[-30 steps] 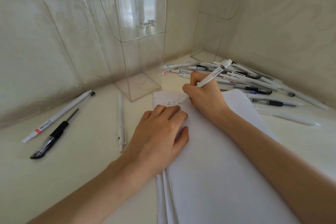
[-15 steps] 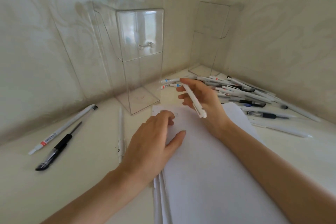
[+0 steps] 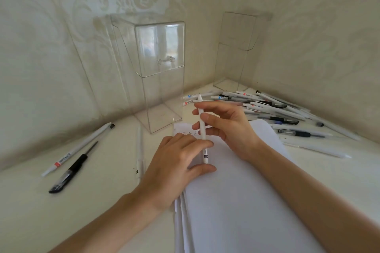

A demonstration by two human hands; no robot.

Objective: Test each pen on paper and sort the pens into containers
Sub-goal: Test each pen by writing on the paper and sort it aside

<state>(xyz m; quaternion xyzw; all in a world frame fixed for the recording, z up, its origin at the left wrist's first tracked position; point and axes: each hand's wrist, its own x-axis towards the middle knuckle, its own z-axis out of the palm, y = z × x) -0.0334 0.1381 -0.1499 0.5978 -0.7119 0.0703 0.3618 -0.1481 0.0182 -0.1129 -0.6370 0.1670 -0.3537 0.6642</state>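
On your far left a red-labelled white pen (image 3: 76,149) and a black pen (image 3: 72,169) lie side by side on the table (image 3: 41,211), a plain white pen (image 3: 140,150) lies just left of the paper stack (image 3: 236,201), and the near clear container (image 3: 158,72) stands upright behind them. Your left hand (image 3: 174,162) rests on the paper, fingers relaxed, gripping nothing; your right hand (image 3: 228,127) pinches the tested pen (image 3: 202,129) between thumb and fingers above the sheet; further right, the far clear container (image 3: 236,47) stands in the corner behind the pen pile (image 3: 267,107).
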